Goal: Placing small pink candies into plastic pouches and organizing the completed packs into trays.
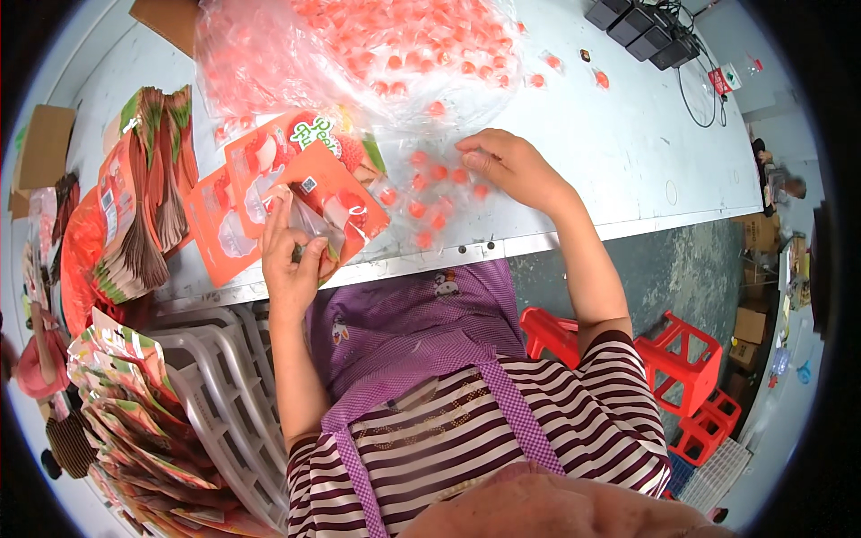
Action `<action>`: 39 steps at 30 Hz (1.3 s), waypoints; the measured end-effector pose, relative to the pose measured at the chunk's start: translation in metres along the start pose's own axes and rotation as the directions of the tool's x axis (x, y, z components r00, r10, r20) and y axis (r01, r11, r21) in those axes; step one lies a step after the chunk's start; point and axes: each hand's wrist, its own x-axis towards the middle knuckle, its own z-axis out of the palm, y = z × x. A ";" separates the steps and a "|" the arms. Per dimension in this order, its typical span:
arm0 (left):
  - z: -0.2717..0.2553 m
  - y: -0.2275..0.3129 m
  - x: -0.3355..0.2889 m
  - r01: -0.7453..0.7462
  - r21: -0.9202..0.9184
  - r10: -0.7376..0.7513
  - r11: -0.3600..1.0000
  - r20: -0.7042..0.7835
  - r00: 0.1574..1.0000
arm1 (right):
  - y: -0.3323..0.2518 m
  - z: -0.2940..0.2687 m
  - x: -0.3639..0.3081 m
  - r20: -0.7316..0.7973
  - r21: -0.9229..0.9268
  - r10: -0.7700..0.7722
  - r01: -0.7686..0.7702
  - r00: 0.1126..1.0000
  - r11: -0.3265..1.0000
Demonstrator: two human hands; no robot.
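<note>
My left hand [291, 255] is closed on a red printed pouch [345, 184] with fruit pictures and a clear window, tilted at the table's front edge. More flat pouches [212, 224] of the same kind lie under and beside it. To the right of the pouch is a small loose group of red, ball-shaped sweets [438, 172] in clear wrappers. My right hand [513, 169] is over the right side of this group, its fingers bent and apart from the thumb. Nothing shows between them.
A big clear plastic bag [359, 54] of wrapped sweets spreads across the back. Stacked pouches [148, 179] stand at the left, more [152, 430] beside grey plastic crates [215, 386]. Black devices with cables [641, 31] sit far right. Red stools [682, 359] stand on the floor.
</note>
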 end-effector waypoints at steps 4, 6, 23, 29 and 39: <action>0.002 -0.003 -0.001 0.019 -0.029 -0.019 0.999 -0.007 1.000 | -0.009 -0.006 0.012 -0.001 0.058 0.023 -0.023 1.000 0.998; 0.002 -0.002 -0.001 0.019 -0.035 -0.019 0.999 -0.007 1.000 | -0.004 -0.006 0.017 -0.051 0.008 0.010 -0.009 0.999 1.000; 0.002 -0.003 -0.003 0.028 -0.034 -0.028 0.999 -0.004 1.000 | 0.054 -0.015 0.063 -0.339 -0.529 -0.083 -0.117 0.937 0.841; 0.001 -0.003 0.000 0.004 -0.018 -0.004 1.000 -0.006 1.000 | 0.019 -0.010 0.017 -0.151 -0.437 -0.035 -0.035 0.988 0.899; 0.000 0.002 0.000 0.004 0.015 -0.004 1.000 -0.001 1.000 | 0.010 -0.013 0.048 -0.196 -0.302 -0.101 0.037 0.975 0.952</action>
